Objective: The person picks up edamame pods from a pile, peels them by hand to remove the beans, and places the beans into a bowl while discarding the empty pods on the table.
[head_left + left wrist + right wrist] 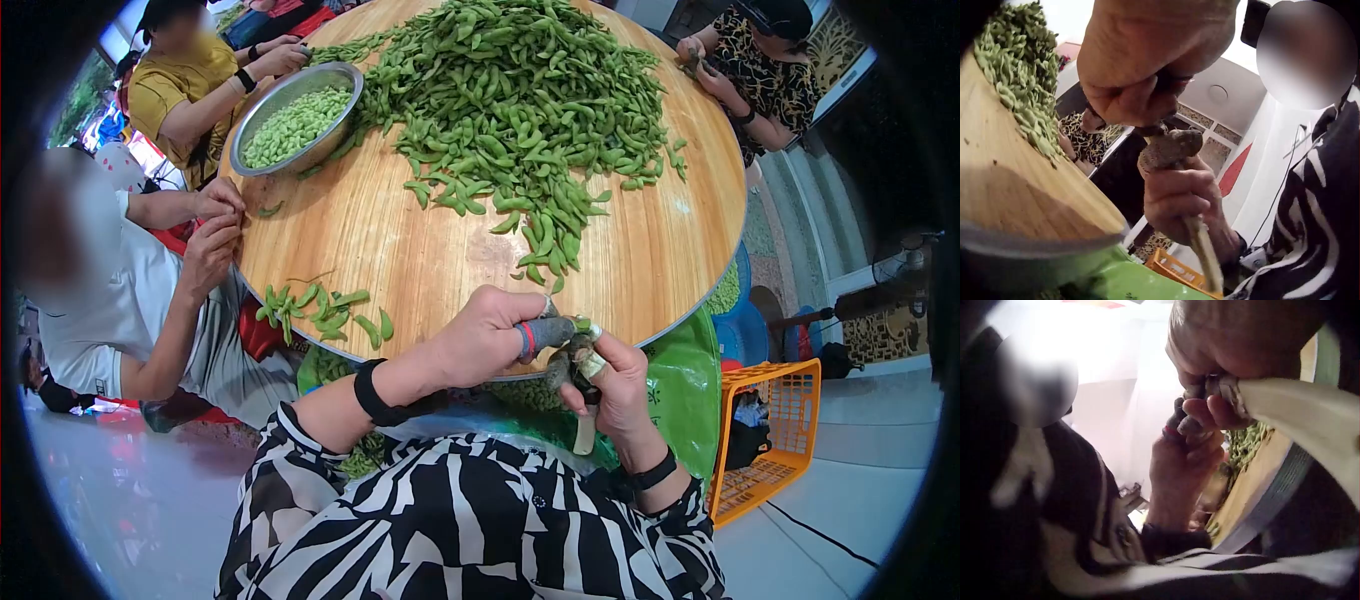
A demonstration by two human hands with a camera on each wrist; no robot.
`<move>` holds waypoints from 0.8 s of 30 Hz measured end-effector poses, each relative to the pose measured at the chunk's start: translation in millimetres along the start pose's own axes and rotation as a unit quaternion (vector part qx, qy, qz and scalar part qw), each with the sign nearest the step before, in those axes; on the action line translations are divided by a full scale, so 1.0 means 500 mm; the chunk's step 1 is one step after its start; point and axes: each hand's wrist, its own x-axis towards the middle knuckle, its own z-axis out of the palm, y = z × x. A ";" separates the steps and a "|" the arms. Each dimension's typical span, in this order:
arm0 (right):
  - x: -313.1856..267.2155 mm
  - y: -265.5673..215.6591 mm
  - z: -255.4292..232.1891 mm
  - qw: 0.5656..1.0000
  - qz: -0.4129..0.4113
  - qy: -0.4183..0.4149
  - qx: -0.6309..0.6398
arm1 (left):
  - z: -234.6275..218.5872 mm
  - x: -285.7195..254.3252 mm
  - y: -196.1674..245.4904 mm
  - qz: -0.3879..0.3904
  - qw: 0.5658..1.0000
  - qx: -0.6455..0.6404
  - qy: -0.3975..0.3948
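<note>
My left hand [480,338] wears a grey finger cover [545,334] with a red band. Its fingertips pinch a small green soybean pod [580,324] just past the table's near edge. Close against them, my right hand [622,385] curls round a pale, flat handle-like piece [584,430] that sticks out below the palm. The same pale piece [1205,253] shows under the right fist in the left wrist view, where a grey-brown cover [1169,150] sits on a right-hand digit. I cannot tell what tool it is. Both sets of fingertips meet, partly hiding the pod.
A large heap of soybean pods [520,90] covers the back of the round wooden table [420,250]. A metal bowl [340,125] of shelled beans stands back left; loose pods [325,310] lie front left. Other people sit around. An orange crate [765,440] stands right, beside green plastic [685,385].
</note>
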 end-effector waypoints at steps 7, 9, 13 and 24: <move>0.002 -0.016 -0.002 0.997 0.035 0.072 0.004 | 0.036 -0.012 -0.026 0.066 0.998 0.020 0.008; 0.002 -0.020 -0.008 0.995 0.058 0.066 0.044 | 0.037 -0.014 -0.023 0.043 0.998 0.035 -0.006; 0.002 -0.014 -0.021 0.993 0.065 0.065 0.079 | 0.050 -0.009 -0.018 0.068 0.991 0.117 -0.013; 0.004 0.004 -0.067 0.970 0.156 -0.031 0.185 | 0.080 -0.007 -0.039 0.312 0.923 0.213 0.069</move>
